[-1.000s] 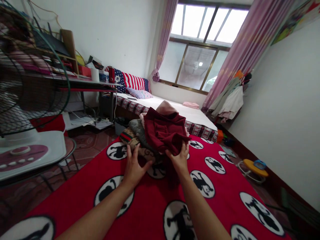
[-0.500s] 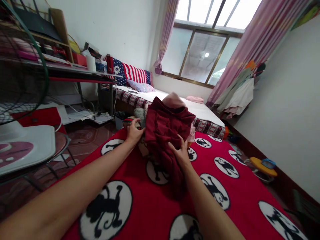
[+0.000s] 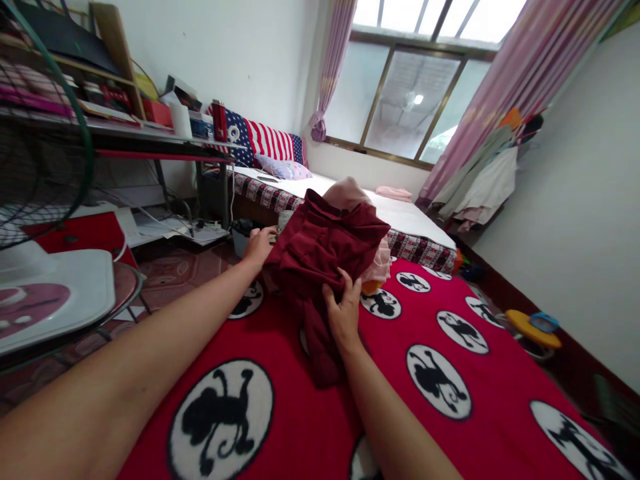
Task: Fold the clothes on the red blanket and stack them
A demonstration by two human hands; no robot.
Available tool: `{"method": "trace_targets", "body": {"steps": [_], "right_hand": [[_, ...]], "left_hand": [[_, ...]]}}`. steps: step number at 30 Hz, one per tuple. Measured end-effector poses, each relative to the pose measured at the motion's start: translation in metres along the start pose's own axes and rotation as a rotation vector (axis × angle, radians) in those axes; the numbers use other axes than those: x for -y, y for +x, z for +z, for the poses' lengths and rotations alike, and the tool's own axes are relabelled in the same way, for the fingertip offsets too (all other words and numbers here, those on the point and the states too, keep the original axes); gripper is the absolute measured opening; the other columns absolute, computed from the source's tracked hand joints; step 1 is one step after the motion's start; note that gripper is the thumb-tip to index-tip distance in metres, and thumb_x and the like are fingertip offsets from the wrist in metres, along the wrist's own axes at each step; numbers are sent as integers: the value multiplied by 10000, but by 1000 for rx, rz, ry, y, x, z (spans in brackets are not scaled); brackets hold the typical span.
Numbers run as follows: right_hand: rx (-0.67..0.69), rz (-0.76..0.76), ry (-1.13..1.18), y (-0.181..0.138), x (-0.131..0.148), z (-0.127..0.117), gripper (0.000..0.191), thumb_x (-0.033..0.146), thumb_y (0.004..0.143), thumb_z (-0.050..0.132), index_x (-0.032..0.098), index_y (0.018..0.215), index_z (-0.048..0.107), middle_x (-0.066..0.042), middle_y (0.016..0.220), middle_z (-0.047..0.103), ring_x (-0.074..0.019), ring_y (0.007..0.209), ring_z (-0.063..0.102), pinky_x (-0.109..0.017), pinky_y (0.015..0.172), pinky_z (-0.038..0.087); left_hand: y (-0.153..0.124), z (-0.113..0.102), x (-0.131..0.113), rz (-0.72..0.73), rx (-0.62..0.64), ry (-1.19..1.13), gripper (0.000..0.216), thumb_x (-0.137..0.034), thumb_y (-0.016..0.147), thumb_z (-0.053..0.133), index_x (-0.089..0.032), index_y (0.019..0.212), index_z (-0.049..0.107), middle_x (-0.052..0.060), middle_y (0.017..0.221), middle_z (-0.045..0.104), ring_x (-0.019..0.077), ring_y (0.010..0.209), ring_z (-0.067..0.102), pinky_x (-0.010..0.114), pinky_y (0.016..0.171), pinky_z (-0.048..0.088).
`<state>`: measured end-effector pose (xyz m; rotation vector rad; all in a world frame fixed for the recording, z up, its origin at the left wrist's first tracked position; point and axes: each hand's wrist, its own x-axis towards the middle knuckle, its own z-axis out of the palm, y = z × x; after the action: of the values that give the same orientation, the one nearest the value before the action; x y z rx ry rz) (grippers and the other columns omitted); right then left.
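Note:
A dark red garment [image 3: 320,257] lies bunched on top of a pile of clothes at the far end of a red blanket [image 3: 450,347] with black monkey prints. My right hand [image 3: 343,310] grips the garment's lower front, fingers curled into the cloth. My left hand [image 3: 260,245] reaches to the pile's left side, touching the clothes behind the red garment; its fingertips are hidden. A pink piece [image 3: 345,193] sticks out at the top of the pile.
A fan [image 3: 45,173] and a white stool [image 3: 50,293] stand at the left. Behind them is a cluttered desk [image 3: 150,143]. A second bed [image 3: 400,220] lies under the window. Clothes [image 3: 485,187] hang at the right wall, and toys [image 3: 530,327] sit on the floor.
My left hand moved from the pile's front to its far left side. My right hand stayed gripping the red garment, which shifted left and tilted. The camera moved closer.

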<state>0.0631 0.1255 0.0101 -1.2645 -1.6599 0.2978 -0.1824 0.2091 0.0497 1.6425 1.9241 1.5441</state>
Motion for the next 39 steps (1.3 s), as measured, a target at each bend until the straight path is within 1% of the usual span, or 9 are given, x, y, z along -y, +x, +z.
{"method": "trace_targets", "body": {"steps": [4, 8, 12, 15, 20, 25, 31, 35, 39], "right_hand": [[-99, 1, -28, -5, 0, -3, 446, 373, 883, 534, 211, 1298, 514, -156, 1428, 348, -291, 1351, 368, -466, 1093, 325], [-28, 23, -137, -25, 3, -9, 528, 301, 872, 524, 176, 1379, 449, -188, 1441, 370, -302, 1318, 416, -468, 1041, 388], [173, -55, -321, -63, 11, -28, 571, 318, 905, 513, 112, 1430, 423, -206, 1428, 452, -319, 1336, 409, -490, 1085, 338], [260, -89, -403, -94, 18, -49, 473, 323, 927, 494, 150, 1367, 519, -145, 1482, 429, -328, 1394, 331, -521, 1122, 276], [324, -66, -385, -125, 26, -76, 491, 286, 902, 529, 186, 1382, 502, -92, 1490, 434, -279, 1410, 320, -486, 1132, 276], [309, -86, -336, -132, 28, -82, 585, 338, 823, 636, 203, 1377, 504, -98, 1460, 470, -274, 1380, 367, -472, 1124, 291], [205, -107, -242, -126, 24, -77, 455, 305, 786, 663, 220, 1230, 613, -96, 1318, 586, -265, 1267, 484, -441, 1068, 367], [64, -12, 52, -120, 16, -73, 344, 340, 860, 553, 173, 1154, 621, -111, 1197, 640, -230, 1110, 594, -378, 976, 453], [-55, 113, 342, -114, 8, -71, 450, 465, 871, 515, 131, 1166, 579, -148, 1152, 645, -223, 1016, 638, -359, 911, 495]], "left_hand": [[-28, -14, -45, 143, -119, -4, 247, -221, 849, 587, -147, 1064, 684, 123, 1204, 609, 259, 1146, 552, 393, 1031, 410], [-79, -10, -80, 321, -112, 71, 380, -351, 935, 455, -148, 1205, 629, 128, 1185, 637, 260, 1140, 566, 425, 1047, 402], [-143, 3, -81, 403, -68, 270, 689, -277, 778, 671, -191, 1424, 445, 172, 1465, 407, 356, 1368, 357, 526, 1109, 314], [-181, 10, -72, 386, -41, 287, 693, -205, 770, 662, -217, 1428, 445, 174, 1572, 203, 391, 1442, 210, 551, 1113, 303], [-223, 20, -67, 221, 61, 160, 644, -230, 860, 543, -186, 1473, 349, 233, 1544, 231, 350, 1297, 484, 502, 988, 468], [-237, 26, -61, 254, 45, -29, 578, -229, 825, 570, -163, 1382, 429, 182, 1381, 454, 304, 1291, 489, 467, 1053, 434], [-228, 24, -58, 189, -104, -88, 790, -160, 695, 686, -142, 1412, 353, 190, 1322, 458, 323, 1263, 489, 514, 1045, 421], [-223, 19, -65, 52, 2, -27, 797, -92, 673, 615, -66, 1425, 354, 212, 1212, 537, 299, 1058, 616, 463, 944, 487], [-218, 13, -75, 41, 97, 7, 605, -97, 652, 586, -60, 1256, 570, 163, 1029, 635, 296, 953, 638, 413, 882, 494]]}}
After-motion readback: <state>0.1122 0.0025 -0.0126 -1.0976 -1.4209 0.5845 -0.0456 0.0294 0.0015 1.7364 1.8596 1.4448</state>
